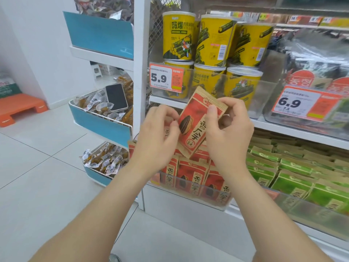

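A red and tan sunflower-seed packet point(196, 125) is held tilted in front of a shop shelf. My right hand point(228, 133) pinches its upper right part, thumb on the front. My left hand point(160, 133) grips its left edge with curled fingers; another red packet shows partly behind that hand. Below, a clear bin point(198, 197) holds several upright packets of the same kind point(190, 176).
Yellow seaweed-snack tubs point(179, 36) stand on the shelf above, with price tags 5.9 point(166, 78) and 6.9 point(294, 104). Green packets point(294, 176) fill the lower shelf at right. At left, a blue-fronted rack point(102, 125) holds small snacks and a phone point(116, 97). An orange step point(20, 108) sits on the floor.
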{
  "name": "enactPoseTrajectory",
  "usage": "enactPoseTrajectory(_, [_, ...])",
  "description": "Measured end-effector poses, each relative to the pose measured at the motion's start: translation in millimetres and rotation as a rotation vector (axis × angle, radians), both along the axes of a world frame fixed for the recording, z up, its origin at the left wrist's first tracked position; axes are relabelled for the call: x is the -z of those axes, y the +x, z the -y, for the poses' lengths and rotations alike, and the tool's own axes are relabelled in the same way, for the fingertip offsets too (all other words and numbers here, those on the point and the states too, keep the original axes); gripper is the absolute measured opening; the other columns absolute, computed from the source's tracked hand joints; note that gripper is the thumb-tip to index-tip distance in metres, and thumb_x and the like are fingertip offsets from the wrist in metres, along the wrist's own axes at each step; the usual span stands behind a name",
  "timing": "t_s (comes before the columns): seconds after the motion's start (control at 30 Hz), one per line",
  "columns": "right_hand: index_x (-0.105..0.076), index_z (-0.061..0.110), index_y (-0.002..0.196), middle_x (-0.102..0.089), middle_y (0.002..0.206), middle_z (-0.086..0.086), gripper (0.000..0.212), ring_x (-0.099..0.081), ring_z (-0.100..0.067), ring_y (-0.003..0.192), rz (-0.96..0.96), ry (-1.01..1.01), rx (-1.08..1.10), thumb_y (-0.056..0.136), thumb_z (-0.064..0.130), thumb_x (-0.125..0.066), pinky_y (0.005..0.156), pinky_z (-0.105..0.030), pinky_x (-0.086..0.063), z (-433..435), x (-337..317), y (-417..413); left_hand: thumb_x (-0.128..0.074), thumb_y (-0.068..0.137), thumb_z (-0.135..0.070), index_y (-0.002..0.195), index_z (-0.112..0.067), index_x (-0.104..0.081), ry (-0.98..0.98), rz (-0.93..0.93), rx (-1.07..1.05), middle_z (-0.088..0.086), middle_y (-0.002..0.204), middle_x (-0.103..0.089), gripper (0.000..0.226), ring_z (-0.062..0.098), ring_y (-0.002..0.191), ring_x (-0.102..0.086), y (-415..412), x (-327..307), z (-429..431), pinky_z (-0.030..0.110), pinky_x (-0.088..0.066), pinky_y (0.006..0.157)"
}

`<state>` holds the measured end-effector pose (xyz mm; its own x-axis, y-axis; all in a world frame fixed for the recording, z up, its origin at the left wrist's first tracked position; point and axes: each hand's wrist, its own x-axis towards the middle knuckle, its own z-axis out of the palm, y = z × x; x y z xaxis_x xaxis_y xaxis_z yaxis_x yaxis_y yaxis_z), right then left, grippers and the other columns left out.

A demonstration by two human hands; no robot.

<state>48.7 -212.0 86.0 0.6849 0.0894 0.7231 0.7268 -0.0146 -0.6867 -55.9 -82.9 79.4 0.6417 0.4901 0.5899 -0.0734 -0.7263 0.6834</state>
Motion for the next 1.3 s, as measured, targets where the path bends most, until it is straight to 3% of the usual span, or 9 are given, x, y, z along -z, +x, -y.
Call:
enactPoseTrajectory(0.23, [-0.066,0.013,0.11,-0.079,0.091,-0.003,0.01,-0.075,-0.017,0.08,-0.373,0.241,-0.086,0.106,0.021,-0.067,0.07,-0.038,-0.06,29,-3,-7,-0.048,0.112,-0.022,0.138,-0.028,-0.056,0.07,0.0,0.151,-0.006,0.13,-0.054,0.028,-0.003,0.12,-0.051,16,2,47,0.016,-0.043,0.098])
enactPoseTrajectory(0.33, [-0.075,0.013,0.106,-0.082,0.095,-0.001,0.012,-0.078,-0.015,0.09,-0.442,0.213,-0.17,0.106,0.024,-0.069,0.079,-0.032,-0.061,34,1,-6,-0.051,0.111,-0.034,0.138,-0.033,-0.057,0.033,-0.03,0.192,-0.013,0.131,-0.06,0.028,0.002,0.128,-0.052,22,2,57,0.027,-0.043,0.106])
enactPoseTrajectory(0.43, [-0.076,0.016,0.106,-0.081,0.094,0.004,0.015,-0.076,-0.008,0.09,-0.441,0.172,-0.255,0.106,0.028,-0.067,0.078,-0.023,-0.056,36,2,-9,-0.051,0.112,-0.038,0.132,-0.033,-0.058,-0.195,-0.02,0.256,-0.014,0.121,-0.071,0.022,0.005,0.118,-0.065,27,-1,68,0.035,-0.051,0.102])
enactPoseTrajectory(0.53, [-0.077,0.015,0.112,-0.08,0.096,-0.001,0.024,-0.074,-0.015,0.091,-0.466,0.106,-0.357,0.11,0.032,-0.061,0.081,-0.034,-0.058,38,4,-9,-0.052,0.112,-0.037,0.124,-0.03,-0.06,-0.554,0.021,0.285,-0.002,0.103,-0.077,0.016,0.005,0.092,-0.074,32,-7,75,0.029,-0.059,0.083])
enactPoseTrajectory(0.67, [-0.078,0.016,0.112,-0.081,0.101,-0.006,0.02,-0.076,-0.021,0.095,-0.487,0.069,-0.361,0.107,0.031,-0.065,0.085,-0.042,-0.062,38,4,-7,-0.052,0.112,-0.041,0.124,-0.023,-0.06,-0.759,0.067,0.316,-0.008,0.1,-0.078,0.023,0.002,0.09,-0.075,35,-12,80,0.018,-0.059,0.075])
enactPoseTrajectory(0.83, [-0.075,0.017,0.096,-0.077,0.092,-0.012,0.015,-0.071,-0.027,0.084,-0.554,0.123,-0.319,0.106,0.02,-0.064,0.076,-0.047,-0.058,43,3,-3,-0.061,0.108,-0.042,0.123,-0.02,-0.057,-0.743,0.025,0.378,0.001,0.102,-0.077,0.027,0.013,0.094,-0.077,38,-8,87,0.035,-0.064,0.083])
enactPoseTrajectory(0.97, [-0.069,0.019,0.085,-0.064,0.069,0.006,0.018,-0.054,-0.013,0.066,-0.455,0.067,-0.231,0.102,0.019,-0.062,0.064,-0.031,-0.043,43,8,-1,-0.052,0.112,-0.028,0.11,-0.013,-0.052,-0.718,0.008,0.388,-0.015,0.075,-0.065,0.015,0.0,0.073,-0.064,40,-9,92,0.019,-0.053,0.067])
enactPoseTrajectory(1.13, [-0.066,0.013,0.093,-0.066,0.073,-0.007,0.02,-0.053,-0.011,0.063,-0.28,-0.021,-0.168,0.109,0.022,-0.057,0.06,-0.033,-0.044,47,14,-2,-0.043,0.114,-0.025,0.104,-0.009,-0.056,-0.692,-0.004,0.382,0.005,0.094,-0.063,0.023,0.015,0.089,-0.059,42,-9,92,0.039,-0.047,0.08])
enactPoseTrajectory(1.3, [-0.068,0.01,0.096,-0.063,0.068,0.008,0.022,-0.049,-0.004,0.057,-0.371,0.027,-0.218,0.112,0.019,-0.056,0.056,-0.025,-0.039,50,14,5,-0.043,0.116,-0.025,0.101,-0.014,-0.056,-0.648,0.001,0.427,0.002,0.088,-0.063,0.023,0.011,0.082,-0.057,41,-11,90,0.022,-0.049,0.071])
